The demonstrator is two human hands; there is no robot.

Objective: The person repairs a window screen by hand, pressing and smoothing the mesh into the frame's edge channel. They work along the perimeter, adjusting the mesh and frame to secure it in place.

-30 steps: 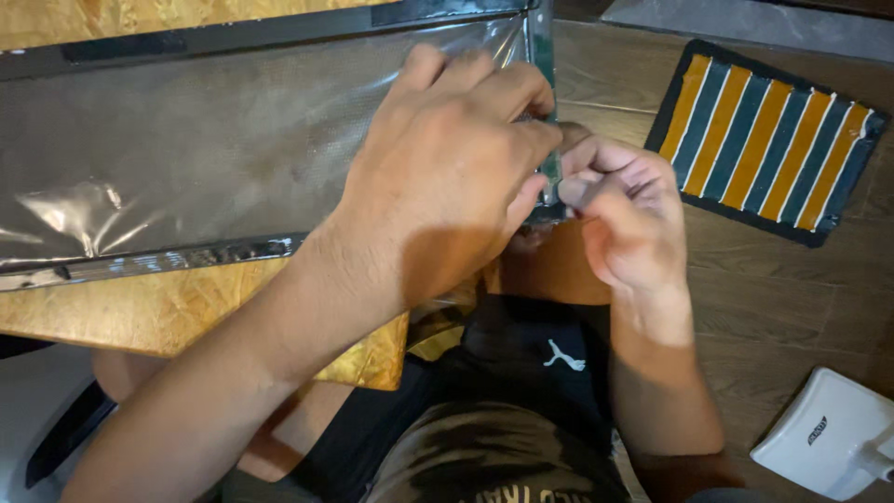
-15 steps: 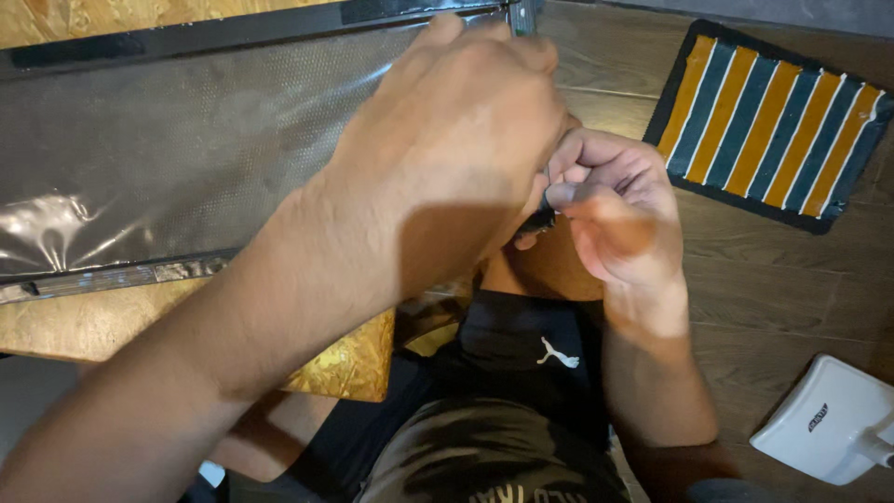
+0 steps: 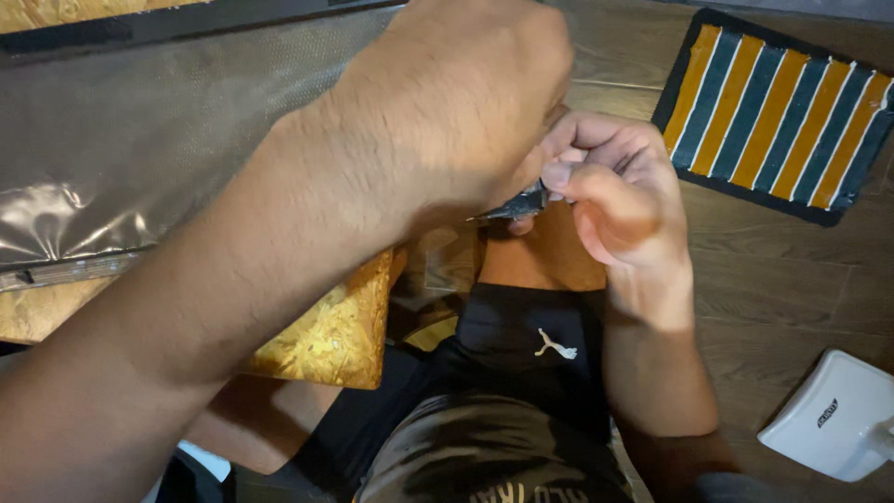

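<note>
Both hands met over the lap — the left hand (image 3: 456,112) and right hand (image 3: 610,200) pinched together on a small dark strip (image 3: 517,205), steadying it beside the clear plastic sheet (image 3: 140,140).

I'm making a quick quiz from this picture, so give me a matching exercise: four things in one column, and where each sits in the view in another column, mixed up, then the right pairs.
Things:
1. striped mat
2. white device
3. clear plastic sheet
4. right hand

Places:
A. lower right corner, on the wooden floor
B. upper left, over the board
C. centre, pinching a small dark piece
D. upper right, on the wooden floor

Pairs: 1-D, 2-A, 3-B, 4-C
</note>
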